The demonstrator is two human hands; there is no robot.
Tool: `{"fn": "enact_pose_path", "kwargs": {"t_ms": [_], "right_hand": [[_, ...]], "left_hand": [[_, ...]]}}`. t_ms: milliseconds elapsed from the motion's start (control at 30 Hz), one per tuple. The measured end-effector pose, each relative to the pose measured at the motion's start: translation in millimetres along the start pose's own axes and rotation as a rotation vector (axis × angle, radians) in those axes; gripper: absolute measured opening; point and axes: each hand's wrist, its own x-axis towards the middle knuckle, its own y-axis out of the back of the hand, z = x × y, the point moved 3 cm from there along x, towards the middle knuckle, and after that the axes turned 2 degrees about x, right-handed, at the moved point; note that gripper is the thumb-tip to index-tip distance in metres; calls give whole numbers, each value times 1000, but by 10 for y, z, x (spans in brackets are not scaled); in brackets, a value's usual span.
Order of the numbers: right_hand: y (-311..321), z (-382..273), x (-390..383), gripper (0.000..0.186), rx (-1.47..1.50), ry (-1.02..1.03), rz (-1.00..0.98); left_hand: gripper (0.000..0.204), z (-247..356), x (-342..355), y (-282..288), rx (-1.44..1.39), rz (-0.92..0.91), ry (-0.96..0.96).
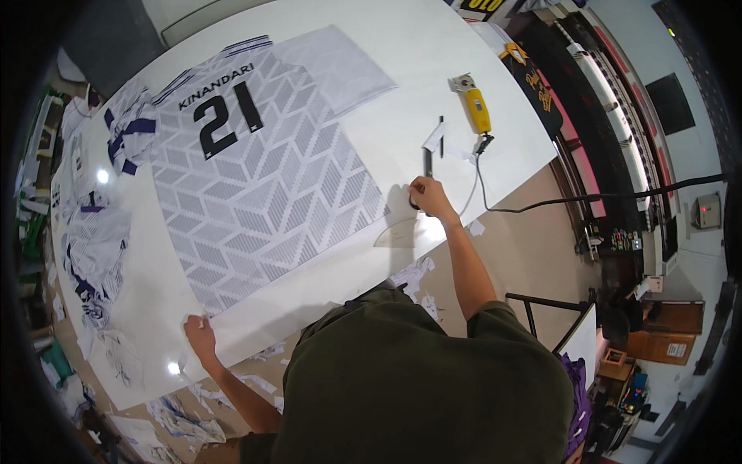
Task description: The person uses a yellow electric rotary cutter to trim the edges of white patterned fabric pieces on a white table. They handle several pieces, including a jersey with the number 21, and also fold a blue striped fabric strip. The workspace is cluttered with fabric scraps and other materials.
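Observation:
A white and grey patterned jersey panel [270,178] with black lettering lies spread on the white table [309,298]. My left hand [199,336] is closed at the panel's near left corner, its fingers pinching the edge. On the right, my right hand [430,198] is closed around black-handled scissors [427,161], the dark blades pointing away from me. The hand rests just beyond the panel's near right corner. A curved pale template-like piece [398,234] lies below that hand.
A yellow electric cutter [474,107] with a black cord [533,206] lies at the far right. Plain white fabric [336,66] lies behind the panel. Crumpled garment pieces [97,247] cover the left side. Scraps [413,274] litter the floor by the table's near edge.

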Motion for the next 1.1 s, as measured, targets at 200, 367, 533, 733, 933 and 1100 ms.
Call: {"fn": "enact_pose_path", "kwargs": {"t_ms": [200, 367, 533, 733, 933, 1100], "right_hand": [[1211, 1105, 1055, 14, -185, 189, 645], [1897, 1635, 2346, 56, -348, -244, 758], [2362, 2505, 3310, 87, -168, -382, 188], [2498, 2548, 3328, 82, 131, -430, -23], [2730, 2300, 2908, 69, 746, -378, -206], [2866, 1690, 2307, 59, 920, -288, -376]], "left_hand": [[14, 2000, 41, -97, -441, 13, -166], [31, 4470, -738, -752, -799, -393, -191], [60, 5738, -1422, -851, -336, -447, -487], [83, 6282, -1639, -1035, -419, -334, -357], [93, 6724, -1771, -1448, -533, -326, -268], [93, 7129, -1882, -1758, -699, -573, -257]]}}
